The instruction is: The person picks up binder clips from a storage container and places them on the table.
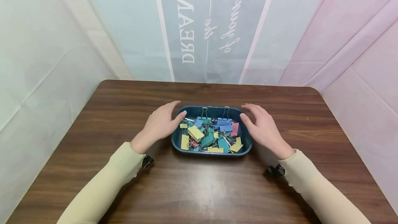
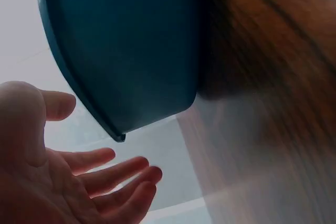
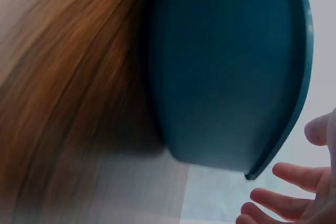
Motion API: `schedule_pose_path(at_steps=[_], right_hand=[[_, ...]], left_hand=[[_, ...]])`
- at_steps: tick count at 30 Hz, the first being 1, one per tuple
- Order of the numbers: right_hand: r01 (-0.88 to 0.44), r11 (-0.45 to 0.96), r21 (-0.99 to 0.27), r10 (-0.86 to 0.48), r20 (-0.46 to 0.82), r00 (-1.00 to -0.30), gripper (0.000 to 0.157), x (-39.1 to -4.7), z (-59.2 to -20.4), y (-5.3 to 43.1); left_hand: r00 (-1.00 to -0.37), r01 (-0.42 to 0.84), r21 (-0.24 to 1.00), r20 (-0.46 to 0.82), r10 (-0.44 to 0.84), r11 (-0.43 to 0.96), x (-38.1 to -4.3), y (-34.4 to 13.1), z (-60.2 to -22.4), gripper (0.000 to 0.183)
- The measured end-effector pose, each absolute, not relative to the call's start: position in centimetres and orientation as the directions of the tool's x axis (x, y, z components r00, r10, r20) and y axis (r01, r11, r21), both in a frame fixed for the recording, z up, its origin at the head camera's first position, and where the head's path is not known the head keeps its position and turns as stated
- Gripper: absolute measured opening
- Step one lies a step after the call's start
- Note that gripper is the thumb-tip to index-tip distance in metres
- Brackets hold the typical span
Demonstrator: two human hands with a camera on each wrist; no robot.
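A dark teal plastic tray (image 1: pixel 211 153) stands on the table, filled with a jumble of binder clips (image 1: pixel 214 134) in yellow, teal, blue and pink. At its left end is my left hand (image 1: pixel 160 122), fingers loosely spread and the thumb near the rim. My right hand (image 1: pixel 262 125) mirrors it at the right end, thumb tip close to the rim. In the left wrist view the tray's outer wall (image 2: pixel 126 51) shows beside relaxed fingers that hold nothing. The right wrist view likewise has a gap between the fingers (image 3: pixel 294 177) and the tray's rim.
The brown wood-grain table (image 1: pixel 199 182) reaches back to a hanging cloth (image 1: pixel 214 44) with printed lettering. Pale cloth walls stand on the left (image 1: pixel 40 61) and right (image 1: pixel 370 89). Two binder clips have wire handles (image 1: pixel 204 110) standing up near the tray's far rim.
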State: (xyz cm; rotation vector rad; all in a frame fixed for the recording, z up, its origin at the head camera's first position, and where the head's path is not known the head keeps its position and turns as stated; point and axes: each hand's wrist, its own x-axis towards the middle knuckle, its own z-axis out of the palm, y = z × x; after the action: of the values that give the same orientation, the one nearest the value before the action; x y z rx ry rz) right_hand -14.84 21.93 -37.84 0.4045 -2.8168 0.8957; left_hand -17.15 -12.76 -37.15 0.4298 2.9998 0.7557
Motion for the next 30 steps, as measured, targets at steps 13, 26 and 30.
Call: schedule_pose_path(at_steps=[13, 26, 30], right_hand=[[-0.328, 0.626, -0.708, -0.154, 0.299, -0.942, 0.026, -14.8, -37.6, 19.5], [-0.270, 0.547, -0.792, -0.262, 0.145, -0.954, 0.023, -16.0, -38.3, 17.9], [-0.307, 0.573, -0.760, -0.291, 0.162, -0.943, 0.021, -16.6, -38.5, 17.9]], left_hand=[[-0.962, 0.221, 0.649, 0.024, 0.271, 0.728, -20.1, -10.7, -38.2, 0.042], [-0.955, 0.229, 0.643, 0.001, 0.298, 0.731, -20.8, -9.9, -39.5, 0.041], [-0.958, 0.213, 0.669, -0.001, 0.288, 0.712, -21.1, -9.7, -39.8, 0.040]])
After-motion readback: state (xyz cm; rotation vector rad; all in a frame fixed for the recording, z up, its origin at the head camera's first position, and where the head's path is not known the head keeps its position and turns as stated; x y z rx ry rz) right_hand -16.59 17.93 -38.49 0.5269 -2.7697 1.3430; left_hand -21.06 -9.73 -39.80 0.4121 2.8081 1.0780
